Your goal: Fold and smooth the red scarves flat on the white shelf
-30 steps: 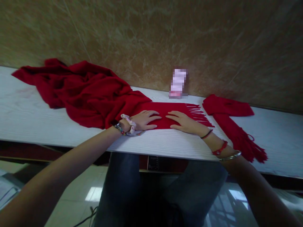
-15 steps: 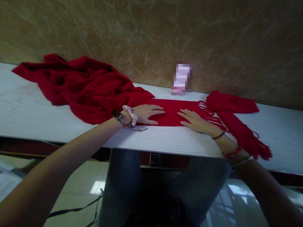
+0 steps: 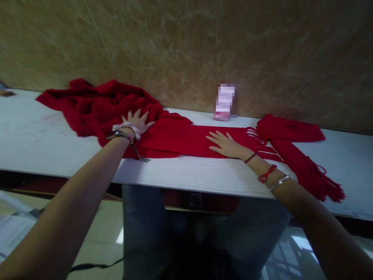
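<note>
A red fringed scarf lies along the white table, its middle stretch flat and its left part bunched in loose folds. My left hand rests palm down with fingers spread, where the flat stretch meets the folds. On the flat stretch near the fringe, my right hand lies open with fingers extended. Neither hand grips the cloth. Beyond the fringe, to the right, is another red fringed piece, folded over with its tassels toward the front edge; whether it joins the scarf I cannot tell.
A blurred pink-and-white object stands at the back of the white table, against the brown marbled wall. A small brown item sits at the far left. Below the front edge are my legs.
My left hand has slid left over the scarf and spread its fingers, and more cloth now lies flat behind it. The right hand has shifted slightly left on the scarf.
</note>
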Motion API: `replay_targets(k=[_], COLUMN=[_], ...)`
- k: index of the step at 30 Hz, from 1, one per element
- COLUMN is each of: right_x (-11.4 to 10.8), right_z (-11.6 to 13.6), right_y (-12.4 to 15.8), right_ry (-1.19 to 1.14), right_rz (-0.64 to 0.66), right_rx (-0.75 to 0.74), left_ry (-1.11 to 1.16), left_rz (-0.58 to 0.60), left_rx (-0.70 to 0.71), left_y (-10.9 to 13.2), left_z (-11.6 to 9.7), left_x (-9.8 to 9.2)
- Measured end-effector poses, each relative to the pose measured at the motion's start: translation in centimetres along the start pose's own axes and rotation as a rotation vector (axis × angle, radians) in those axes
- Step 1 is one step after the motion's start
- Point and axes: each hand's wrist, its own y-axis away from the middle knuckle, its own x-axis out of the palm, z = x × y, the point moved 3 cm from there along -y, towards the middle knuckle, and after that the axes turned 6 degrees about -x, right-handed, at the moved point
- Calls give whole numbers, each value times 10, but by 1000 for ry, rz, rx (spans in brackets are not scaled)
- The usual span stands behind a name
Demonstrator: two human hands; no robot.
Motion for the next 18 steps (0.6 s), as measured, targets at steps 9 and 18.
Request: replay_targets(k=[9,18], right_x=[5,7], right_z=[0,2], right_y=[3,3], right_ry=[-40,-81], right_rz=[-37,-14], right_rx=[0,23], left_ry=[-168,-153], left_rz=[-101,-479], left_rx=[75,86], left_y=[-5,-1], left_z=[16,70], left_x=[5,-86])
